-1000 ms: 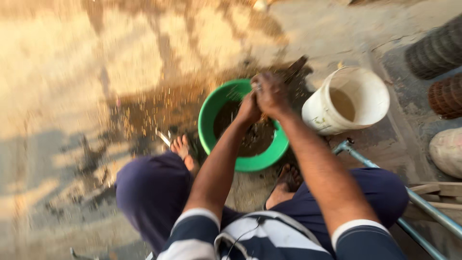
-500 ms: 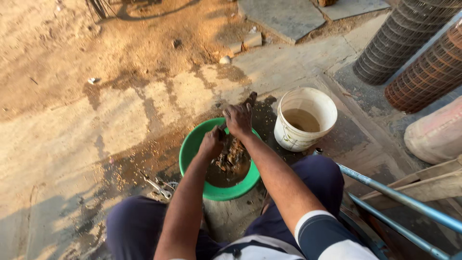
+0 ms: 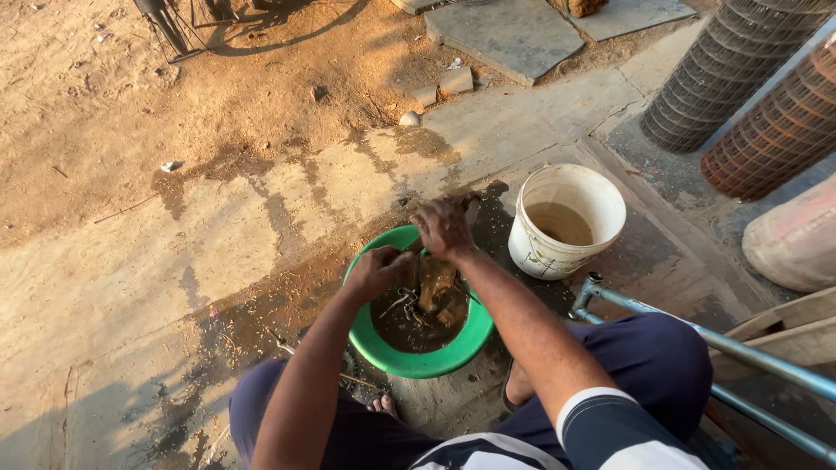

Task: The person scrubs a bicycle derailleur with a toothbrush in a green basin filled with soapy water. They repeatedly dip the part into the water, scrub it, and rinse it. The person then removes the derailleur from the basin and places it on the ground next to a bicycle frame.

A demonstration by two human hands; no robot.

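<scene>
Your left hand (image 3: 376, 271) sits at the left rim of the green basin (image 3: 420, 364), centre of the frame, fingers curled in a loose clench; can't tell whether it grips anything. Your right hand (image 3: 444, 228) is over the basin's far rim, knuckles up, fingers bent down; its grip is hidden from this angle, so can't tell if it's closed on something. Both hands look muddy.

The basin sits on the wet concrete floor (image 3: 218, 261) between your knees, holding dark muddy water (image 3: 409, 335), a brownish lump (image 3: 435, 292) and some thin pale pieces (image 3: 399, 301) near the left hand.

White bucket (image 3: 566, 222), right of centre, just beside the basin, part full of murky water. Blue-grey metal tube (image 3: 697, 335) runs diagonally across the lower right, over your right knee. Rolls of wire mesh (image 3: 749, 78) upper right. Flat stone slab (image 3: 514, 35) at the top centre, bare dirt (image 3: 104, 87) upper left.
</scene>
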